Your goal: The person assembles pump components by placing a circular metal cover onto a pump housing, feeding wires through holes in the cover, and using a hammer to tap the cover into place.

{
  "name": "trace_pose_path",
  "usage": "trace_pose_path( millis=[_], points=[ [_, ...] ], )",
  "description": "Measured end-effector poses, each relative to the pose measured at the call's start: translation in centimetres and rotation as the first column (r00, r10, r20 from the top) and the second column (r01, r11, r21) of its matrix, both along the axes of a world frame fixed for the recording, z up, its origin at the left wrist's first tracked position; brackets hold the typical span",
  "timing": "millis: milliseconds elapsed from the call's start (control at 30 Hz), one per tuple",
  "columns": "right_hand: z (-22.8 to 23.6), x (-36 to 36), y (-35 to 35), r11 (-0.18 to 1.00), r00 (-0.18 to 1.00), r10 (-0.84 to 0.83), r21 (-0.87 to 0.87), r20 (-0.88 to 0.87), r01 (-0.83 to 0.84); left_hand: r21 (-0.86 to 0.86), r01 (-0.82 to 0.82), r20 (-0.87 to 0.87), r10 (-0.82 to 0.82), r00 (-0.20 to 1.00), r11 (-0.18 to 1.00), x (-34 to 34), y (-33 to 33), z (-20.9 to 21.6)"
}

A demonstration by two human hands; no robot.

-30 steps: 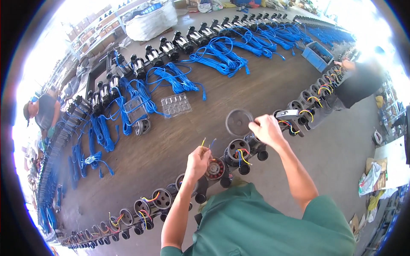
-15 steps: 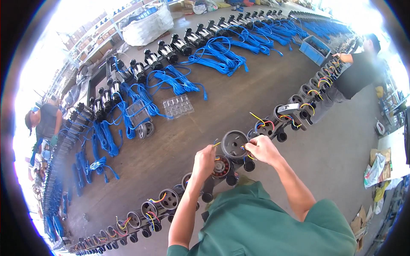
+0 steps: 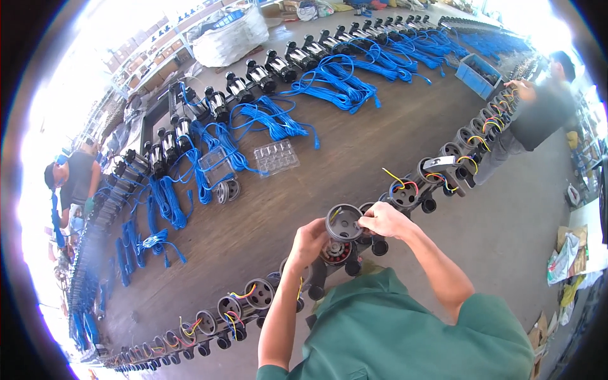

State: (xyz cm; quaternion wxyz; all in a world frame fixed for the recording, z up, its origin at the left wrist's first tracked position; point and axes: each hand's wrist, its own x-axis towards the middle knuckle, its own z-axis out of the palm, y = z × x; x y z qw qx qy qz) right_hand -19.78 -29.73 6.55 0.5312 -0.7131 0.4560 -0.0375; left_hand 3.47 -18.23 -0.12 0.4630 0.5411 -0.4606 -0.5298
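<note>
Right grip point(image 3: 387, 220) clamps the grey cover point(image 3: 342, 227) by its right side, left grip point(image 3: 308, 243), hold unclear, at its left.

Bundles of bright blue cable point(image 3: 345, 96) lie beside a row of black-and-silver cylindrical units point(image 3: 260, 78) across the upper frame, below a bulging white sack point(image 3: 231, 43) at upper left. A clear moulded plastic tray point(image 3: 276, 157) lies left of centre; a blue rectangular plastic crate point(image 3: 475, 82) sits upper right, near a dark-shirted person point(image 3: 543, 115).
</note>
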Motion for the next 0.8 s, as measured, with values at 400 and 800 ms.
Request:
trace_pose_path(
  millis=[400,800],
  points=[
    [-0.2,1.0,4.1,0.952,0.926,-0.104,-0.304,-0.362,-0.012,-0.36,-0.095,0.546,0.293,0.785,0.928,-1.6,2.3,3.4],
    [-0.9,-0.2,8.5,0.995,0.976,0.015,-0.095,-0.219,-0.037,-0.322,0.13,0.697,0.141,0.703,0.938,-2.1,-1.6,3.8]
  ],
)
